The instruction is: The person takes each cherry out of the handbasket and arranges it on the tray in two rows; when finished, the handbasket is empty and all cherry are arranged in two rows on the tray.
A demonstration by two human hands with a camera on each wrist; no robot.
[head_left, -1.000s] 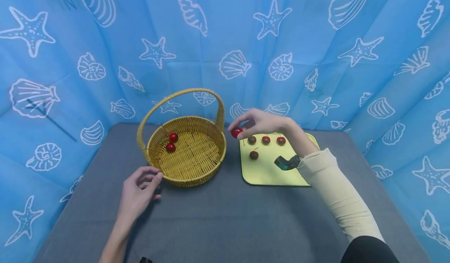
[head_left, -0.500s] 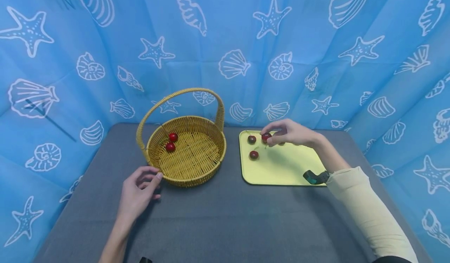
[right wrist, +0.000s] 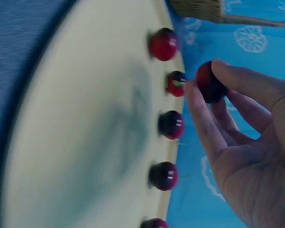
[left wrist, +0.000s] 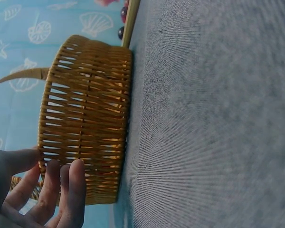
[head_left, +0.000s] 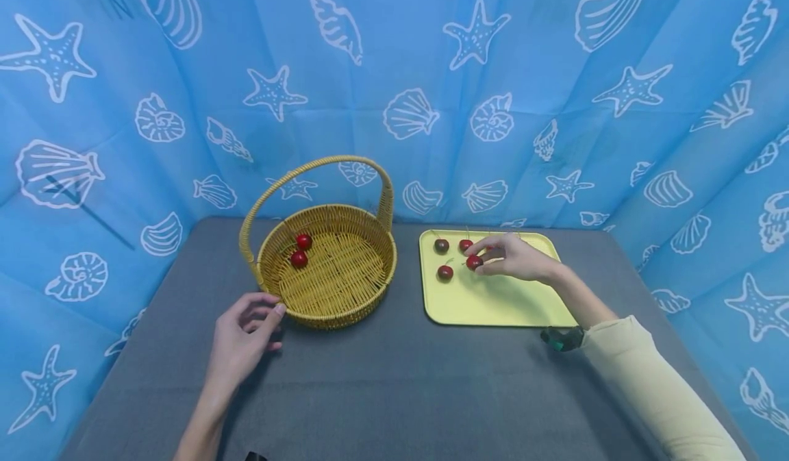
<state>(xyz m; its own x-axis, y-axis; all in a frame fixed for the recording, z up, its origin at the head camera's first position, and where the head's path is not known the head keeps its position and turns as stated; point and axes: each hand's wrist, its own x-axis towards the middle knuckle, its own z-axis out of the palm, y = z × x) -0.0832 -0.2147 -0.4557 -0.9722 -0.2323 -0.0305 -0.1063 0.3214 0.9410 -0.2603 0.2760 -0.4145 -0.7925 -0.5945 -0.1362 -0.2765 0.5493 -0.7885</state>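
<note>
My left hand (head_left: 242, 336) holds the near left rim of a yellow woven basket (head_left: 370, 296) with an arched handle. In the left wrist view, its thumb lies at the rim and several fingers (left wrist: 76, 187) lie against the outer wicker wall. Two red cherries (head_left: 298, 259) lie inside the basket at the left. Over the pale yellow tray (head_left: 487, 303), my right hand (head_left: 520, 259) pinches a dark red cherry (right wrist: 210, 82) between thumb and fingertips, above the tray's surface. Several other cherries (right wrist: 171, 124), some with visible stems, sit on the tray; the hand partly covers one (head_left: 491, 246) in the head view.
Grey cloth (head_left: 394, 385) covers the table, with a gap of it between basket and tray. A blue curtain (head_left: 370, 50) with white shells and starfish hangs close behind both. The basket's handle arches high over its opening.
With a cherry in its fingertips, my right hand has moved right from between basket and tray to over the tray, then slightly nearer me. The left hand and basket have stayed put.
</note>
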